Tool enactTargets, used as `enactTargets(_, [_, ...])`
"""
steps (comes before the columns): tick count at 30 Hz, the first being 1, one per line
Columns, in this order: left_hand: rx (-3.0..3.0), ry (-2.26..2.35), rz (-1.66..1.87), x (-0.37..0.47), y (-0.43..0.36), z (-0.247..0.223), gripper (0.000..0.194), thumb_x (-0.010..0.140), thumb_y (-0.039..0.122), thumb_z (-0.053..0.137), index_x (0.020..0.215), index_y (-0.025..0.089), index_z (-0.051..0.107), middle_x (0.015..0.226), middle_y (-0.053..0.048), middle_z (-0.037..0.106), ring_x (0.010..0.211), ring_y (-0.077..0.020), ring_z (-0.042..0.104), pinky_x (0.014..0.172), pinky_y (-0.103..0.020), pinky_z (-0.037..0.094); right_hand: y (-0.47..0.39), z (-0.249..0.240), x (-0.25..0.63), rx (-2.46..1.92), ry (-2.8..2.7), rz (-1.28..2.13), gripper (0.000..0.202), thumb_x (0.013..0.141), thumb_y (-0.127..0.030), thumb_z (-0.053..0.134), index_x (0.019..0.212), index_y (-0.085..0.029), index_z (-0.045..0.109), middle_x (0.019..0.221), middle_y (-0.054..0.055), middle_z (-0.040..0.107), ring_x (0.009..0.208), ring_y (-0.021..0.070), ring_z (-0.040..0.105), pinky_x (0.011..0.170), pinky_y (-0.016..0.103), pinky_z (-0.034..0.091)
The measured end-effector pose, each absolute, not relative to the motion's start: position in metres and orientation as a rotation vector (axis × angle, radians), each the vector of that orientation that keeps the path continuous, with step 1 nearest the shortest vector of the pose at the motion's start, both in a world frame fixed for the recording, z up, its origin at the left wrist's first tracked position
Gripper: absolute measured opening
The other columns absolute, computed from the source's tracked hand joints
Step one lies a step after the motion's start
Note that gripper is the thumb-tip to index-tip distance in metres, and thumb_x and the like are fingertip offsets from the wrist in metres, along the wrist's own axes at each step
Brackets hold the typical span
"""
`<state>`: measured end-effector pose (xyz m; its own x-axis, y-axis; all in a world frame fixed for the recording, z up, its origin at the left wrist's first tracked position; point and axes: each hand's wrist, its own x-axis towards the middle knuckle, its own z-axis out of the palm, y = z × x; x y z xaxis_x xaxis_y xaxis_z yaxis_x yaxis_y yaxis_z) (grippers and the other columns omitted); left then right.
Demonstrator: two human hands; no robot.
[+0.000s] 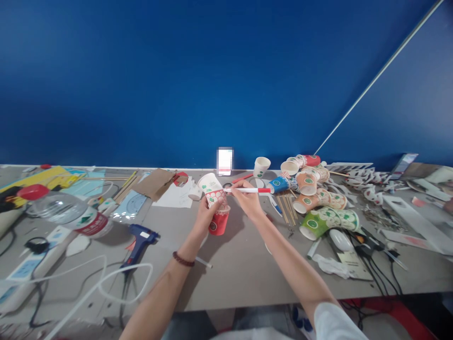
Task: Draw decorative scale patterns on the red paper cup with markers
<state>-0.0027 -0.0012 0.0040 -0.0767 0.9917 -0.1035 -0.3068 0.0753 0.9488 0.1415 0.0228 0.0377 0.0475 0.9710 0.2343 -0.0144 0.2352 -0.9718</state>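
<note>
Two paper cups are joined in the middle of the view, a white one with green marks [208,182] above a red patterned one [218,223]. My left hand [206,215] is wrapped round them from the left, with a dark beaded bracelet on its wrist. In my right hand [247,198] is a white marker with a red band [253,190], held nearly level, its tip end close to the white cup's side. Whether the tip touches the cup cannot be made out.
A blue glue gun [141,243], a large bottle [76,215] and a power strip [38,264] lie left. Rows of paper cups [313,224], wooden sticks [287,210] and cables lie right. A lit phone [225,161] stands against the blue wall.
</note>
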Motion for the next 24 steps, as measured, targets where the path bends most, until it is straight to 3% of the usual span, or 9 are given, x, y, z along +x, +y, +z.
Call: enactTargets(24, [0.900, 1.068, 1.318, -0.0049, -0.0013, 0.0015, 0.048, 0.068, 0.044, 0.073, 0.105, 0.015, 0.063, 0.092, -0.009, 0.070, 0.080, -0.0210, 0.066, 0.073, -0.031, 0.051, 0.0179, 0.0447, 0.1416, -1.033, -1.268, 1.030, 0.009, 0.071, -0.029, 0.063, 0.070, -0.022, 0.058, 0.077, 0.000, 0.066, 0.081, 0.0191, 0.066, 0.073, 0.032, 0.053])
